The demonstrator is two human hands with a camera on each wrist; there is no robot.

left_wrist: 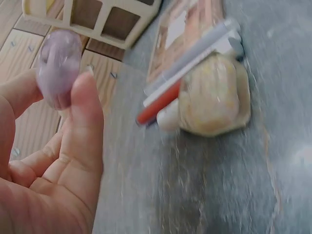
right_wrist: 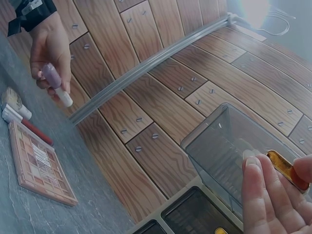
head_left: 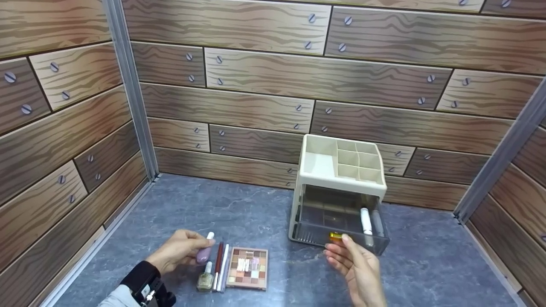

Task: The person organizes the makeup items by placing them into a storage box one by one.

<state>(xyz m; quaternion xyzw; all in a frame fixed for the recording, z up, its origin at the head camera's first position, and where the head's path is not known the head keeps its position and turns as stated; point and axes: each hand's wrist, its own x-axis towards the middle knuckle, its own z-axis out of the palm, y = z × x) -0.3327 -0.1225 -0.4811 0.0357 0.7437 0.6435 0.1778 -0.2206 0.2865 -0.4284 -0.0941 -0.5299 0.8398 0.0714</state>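
In the head view my left hand [head_left: 179, 249] pinches a purple nail polish bottle [head_left: 204, 255] with a white cap, raised off the table. Close beneath it stands or lies a yellowish nail polish bottle [head_left: 205, 281], beside a dark red pencil [head_left: 219, 258] and whitish pens [head_left: 224, 266]. My right hand [head_left: 358, 264] holds a small shiny gold-and-amber piece [right_wrist: 287, 171] between thumb and fingers; its kind is unclear. That hand is at the front of a pulled-out clear drawer [head_left: 379, 244], which has a white tube [head_left: 366, 221] inside.
The cream organizer [head_left: 341, 182], with several top compartments, stands toward the back right, near the wood-patterned wall [head_left: 256, 106]. An eyeshadow palette [head_left: 248, 268] lies on the grey table [head_left: 281, 221] right of the pens. Metal corner posts [head_left: 132, 85] flank the back wall.
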